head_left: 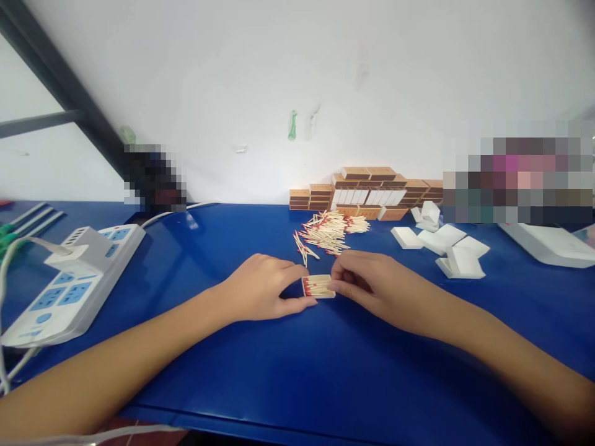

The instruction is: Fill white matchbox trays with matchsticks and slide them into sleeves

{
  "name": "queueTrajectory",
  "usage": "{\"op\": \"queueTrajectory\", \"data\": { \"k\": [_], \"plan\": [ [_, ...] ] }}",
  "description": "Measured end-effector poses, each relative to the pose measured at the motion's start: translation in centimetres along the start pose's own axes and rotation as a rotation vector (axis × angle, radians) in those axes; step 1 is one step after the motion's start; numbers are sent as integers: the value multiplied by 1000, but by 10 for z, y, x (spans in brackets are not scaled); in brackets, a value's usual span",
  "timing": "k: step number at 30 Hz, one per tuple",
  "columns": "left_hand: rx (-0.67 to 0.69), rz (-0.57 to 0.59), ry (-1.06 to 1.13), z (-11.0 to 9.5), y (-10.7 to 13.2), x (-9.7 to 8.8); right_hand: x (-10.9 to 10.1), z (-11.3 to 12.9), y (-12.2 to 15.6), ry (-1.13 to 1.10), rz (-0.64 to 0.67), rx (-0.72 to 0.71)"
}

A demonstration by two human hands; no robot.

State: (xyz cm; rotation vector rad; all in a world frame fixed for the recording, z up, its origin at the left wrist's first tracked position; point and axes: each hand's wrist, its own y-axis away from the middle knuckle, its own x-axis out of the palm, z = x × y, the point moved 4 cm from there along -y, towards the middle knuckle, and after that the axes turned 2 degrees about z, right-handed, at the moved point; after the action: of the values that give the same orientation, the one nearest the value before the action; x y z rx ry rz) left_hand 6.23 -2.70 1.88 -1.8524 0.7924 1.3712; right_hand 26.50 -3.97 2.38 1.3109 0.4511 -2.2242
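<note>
A small white matchbox tray (318,278) lies on the blue table, filled with red-headed matches (318,287) whose heads point mostly left. My left hand (264,286) grips the tray's left end between thumb and fingers. At the right end, the thumb and index finger of my right hand (372,285) are pinched together over the match sticks; what is between them is hidden. Just beyond the hands spreads a loose pile of matches (325,232).
Stacked brown matchboxes (372,179) line the wall. Several empty white trays (449,238) lie at the right, with a white case (548,244) farther over. A power strip (79,285) with cables occupies the left. Blurred shapes stand at both sides.
</note>
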Motion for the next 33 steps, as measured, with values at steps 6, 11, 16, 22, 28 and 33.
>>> {"op": "queueTrajectory", "data": {
  "k": [6, 11, 16, 22, 28, 33],
  "plan": [
    [35, -76, 9, -1, 2, -3, -11, -5, -3, 19, -150, 30],
    [40, -155, -16, -2, 2, -7, -30, -45, -4, 143, -282, 156],
    [23, -41, 1, -1, 1, -1, -21, -58, -7, 178, -185, 138],
    [55, -64, -2, -2, 2, 0, -9, -53, -12, 103, -143, 164],
    [43, -55, 1, -1, 2, 0, -4, -53, -11, 189, -97, 216],
    [36, -51, -3, 0, 2, 0, -6, -53, -8, 202, -67, 217]
  ]
}}
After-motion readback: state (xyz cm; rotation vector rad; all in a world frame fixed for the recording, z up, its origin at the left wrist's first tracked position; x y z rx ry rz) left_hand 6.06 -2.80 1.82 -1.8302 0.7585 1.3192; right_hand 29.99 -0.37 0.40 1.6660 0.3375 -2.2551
